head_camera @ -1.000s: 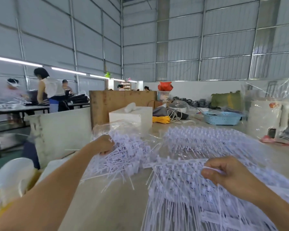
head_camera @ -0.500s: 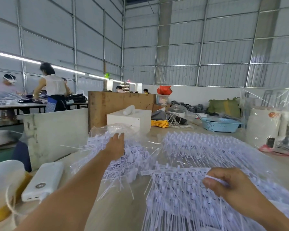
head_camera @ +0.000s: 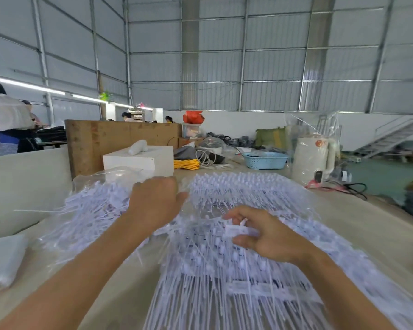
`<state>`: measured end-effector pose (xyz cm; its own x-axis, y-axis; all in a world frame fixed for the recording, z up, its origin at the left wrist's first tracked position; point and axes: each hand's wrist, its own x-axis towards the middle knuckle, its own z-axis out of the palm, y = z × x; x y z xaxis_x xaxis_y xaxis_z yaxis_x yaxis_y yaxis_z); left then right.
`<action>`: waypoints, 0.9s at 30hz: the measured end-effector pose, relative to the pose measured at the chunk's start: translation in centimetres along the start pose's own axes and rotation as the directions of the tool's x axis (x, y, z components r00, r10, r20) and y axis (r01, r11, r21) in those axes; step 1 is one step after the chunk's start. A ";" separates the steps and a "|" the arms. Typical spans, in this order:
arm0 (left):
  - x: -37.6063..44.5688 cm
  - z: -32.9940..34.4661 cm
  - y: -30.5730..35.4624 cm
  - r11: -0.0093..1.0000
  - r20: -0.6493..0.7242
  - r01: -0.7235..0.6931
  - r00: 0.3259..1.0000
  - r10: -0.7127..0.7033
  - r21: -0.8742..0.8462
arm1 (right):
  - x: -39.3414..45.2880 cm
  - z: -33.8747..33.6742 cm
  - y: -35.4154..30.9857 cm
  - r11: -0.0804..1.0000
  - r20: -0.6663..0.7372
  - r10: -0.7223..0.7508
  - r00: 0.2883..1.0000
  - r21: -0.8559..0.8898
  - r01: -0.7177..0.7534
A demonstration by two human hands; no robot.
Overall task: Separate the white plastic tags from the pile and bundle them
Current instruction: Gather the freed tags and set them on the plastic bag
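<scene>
White plastic tags lie in two heaps on the beige table. A loose tangle of tags sits on a clear plastic bag at the left. A broad heap of tag strips spreads from the middle toward me. My left hand reaches over the gap between the heaps, back up, and its fingers bend down out of sight among the tags. My right hand pinches the head bar of a tag strip between thumb and fingers, just above the big heap.
Behind the heaps stand a white box, a wooden board, a yellow cable coil, a blue basket and a white kettle. A white bag lies at the left edge. People work at far tables on the left.
My left hand has left the left tangle and moved right to the gap between the heaps. My right hand has lifted and shifted left, still pinching a tag strip.
</scene>
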<state>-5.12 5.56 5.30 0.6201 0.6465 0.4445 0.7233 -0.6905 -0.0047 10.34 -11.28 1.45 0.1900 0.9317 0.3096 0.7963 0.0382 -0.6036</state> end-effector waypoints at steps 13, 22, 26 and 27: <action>-3.9 5.2 7.9 -0.023 0.223 0.231 0.957 0.183 -0.973 | -0.3 -0.8 1.8 0.998 -0.118 -0.007 0.993 -0.066 -0.001; -2.9 5.7 9.4 -0.043 0.258 0.273 0.943 0.212 -0.961 | -0.1 -0.9 2.1 0.994 -0.202 0.068 0.977 -0.068 -0.084; -3.2 6.5 9.8 -0.012 0.168 0.171 0.975 0.149 -0.985 | -0.2 -0.8 2.0 0.983 -0.224 0.087 0.971 -0.141 -0.121; -3.3 6.5 9.8 0.001 0.159 0.161 0.976 0.146 -0.987 | -0.1 -0.8 2.0 0.976 -0.225 0.093 0.970 -0.174 -0.134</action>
<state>1.90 -1.21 -2.06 0.7596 0.5820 0.2904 -0.1994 -0.2166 0.9557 12.33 -11.60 0.79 0.3877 0.8261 0.4090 0.8514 -0.1508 -0.5024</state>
